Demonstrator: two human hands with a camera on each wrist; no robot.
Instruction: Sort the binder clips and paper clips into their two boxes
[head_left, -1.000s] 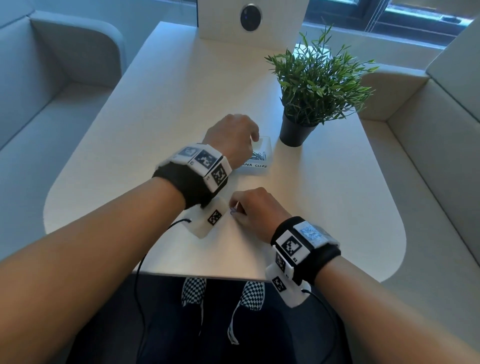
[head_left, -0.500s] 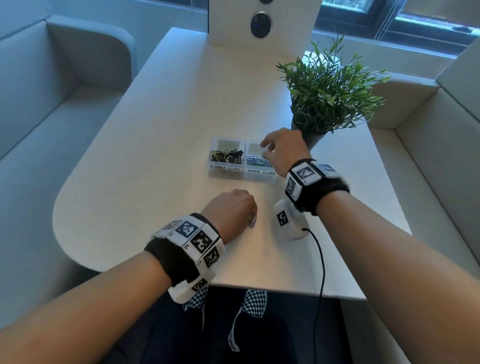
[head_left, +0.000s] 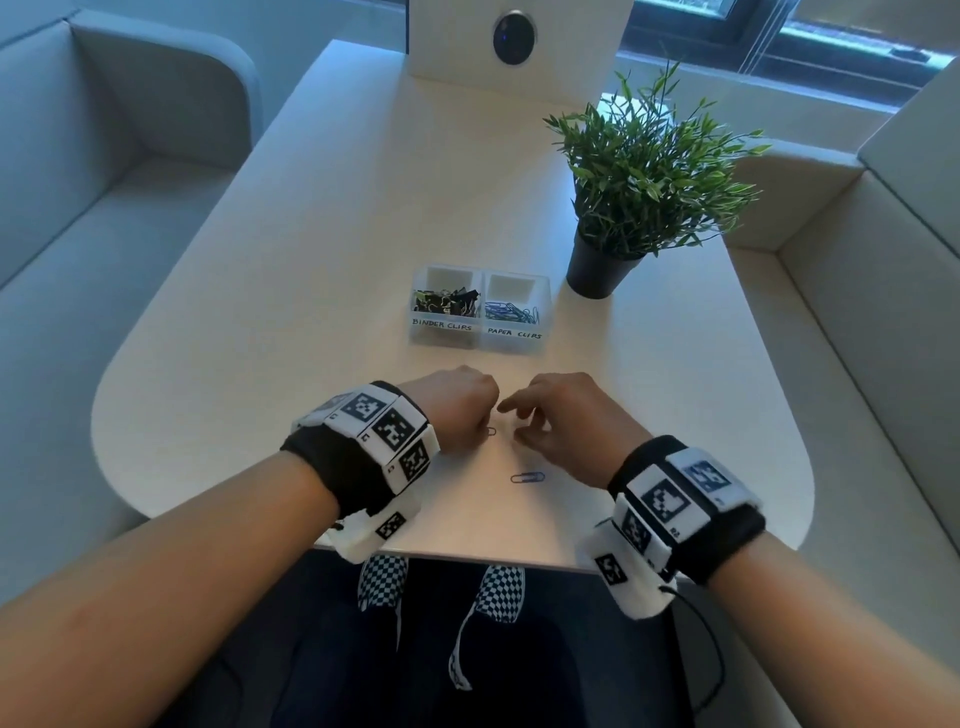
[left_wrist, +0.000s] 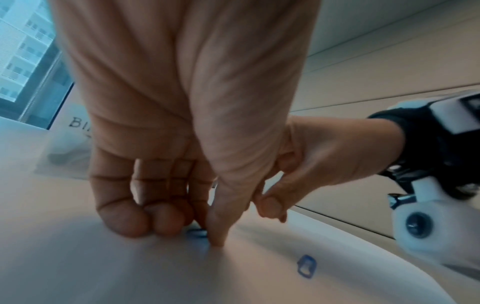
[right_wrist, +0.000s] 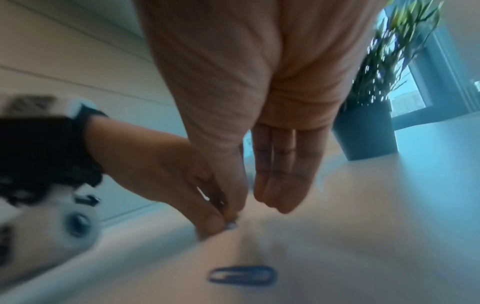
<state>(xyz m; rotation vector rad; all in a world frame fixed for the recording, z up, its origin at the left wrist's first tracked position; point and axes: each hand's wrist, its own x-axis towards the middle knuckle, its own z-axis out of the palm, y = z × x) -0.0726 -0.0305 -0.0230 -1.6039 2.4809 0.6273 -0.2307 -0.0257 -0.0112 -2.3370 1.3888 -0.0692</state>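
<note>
Head view: left hand (head_left: 457, 410) curled at a small paper clip (head_left: 491, 431) on the table (head_left: 260, 364); right hand (head_left: 566, 421) loosely bent, empty; both boxes (head_left: 480, 332) well beyond.
Left wrist: clip pinched at the tabletop, not yet lifted.
Right wrist: second blue clip (right_wrist: 242, 275) lies free; a pick-up is judged next.

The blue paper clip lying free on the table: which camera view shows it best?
The right wrist view: the blue paper clip lies close and large, its loops visible. The head view shows it whole but small, between both wrists. The left wrist view shows it foreshortened and blurred.
</note>
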